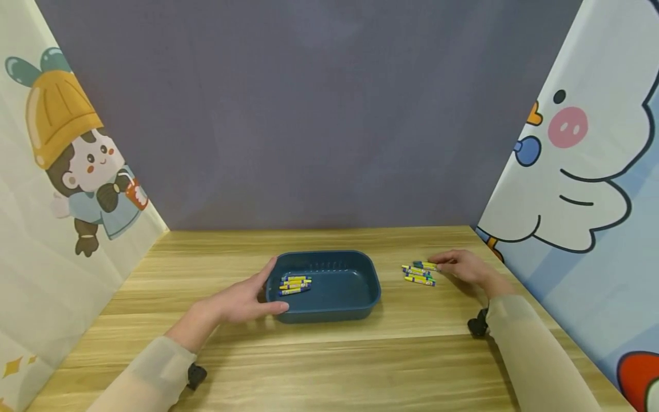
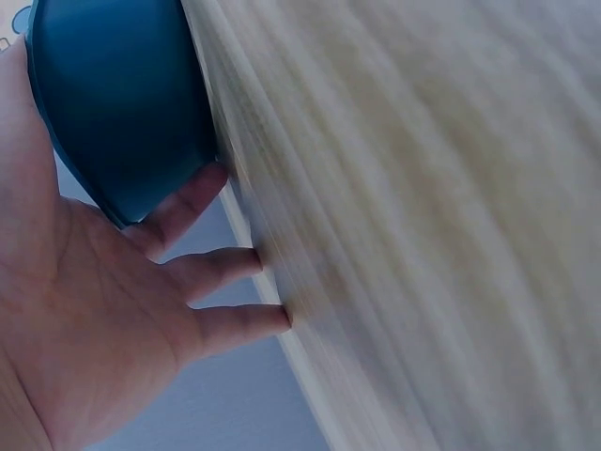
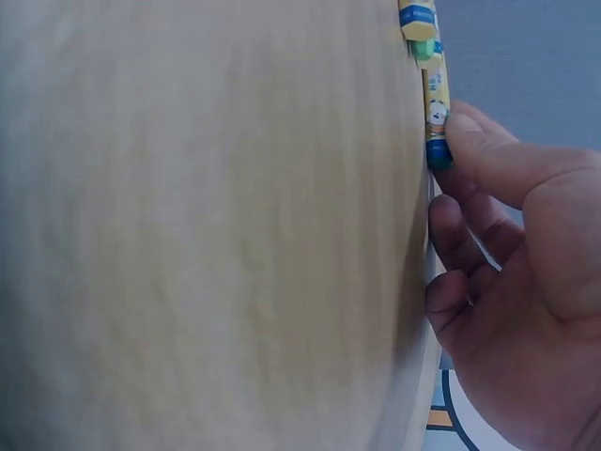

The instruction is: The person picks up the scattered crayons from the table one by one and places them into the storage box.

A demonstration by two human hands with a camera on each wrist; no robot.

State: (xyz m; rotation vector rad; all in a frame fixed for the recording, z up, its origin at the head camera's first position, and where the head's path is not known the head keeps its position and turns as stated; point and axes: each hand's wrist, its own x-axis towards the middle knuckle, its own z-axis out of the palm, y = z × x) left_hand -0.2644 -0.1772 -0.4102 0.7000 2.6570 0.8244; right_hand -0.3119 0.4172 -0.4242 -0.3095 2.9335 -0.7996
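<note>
A blue tray (image 1: 329,315) is sitting on a wooden table (image 1: 329,366), with a few yellow-wrapped crayons (image 1: 295,285) lying side by side inside, toward its left end. The left hand (image 1: 239,300) is resting against that end, its fingers spread and its thumb at the front rim; it is touching rather than grasping, probably steadying the tray against sliding.

To the tray's right, a small loose group of crayons (image 1: 419,281) is lying on the table. The right hand (image 1: 460,266) is reaching in from the right and pinching one teal-tipped crayon (image 3: 436,111) between thumb and finger. It is holding the crayon's near end, perhaps because the neighbours are crowding the far end. That crayon is lying at the back of the group.
</note>
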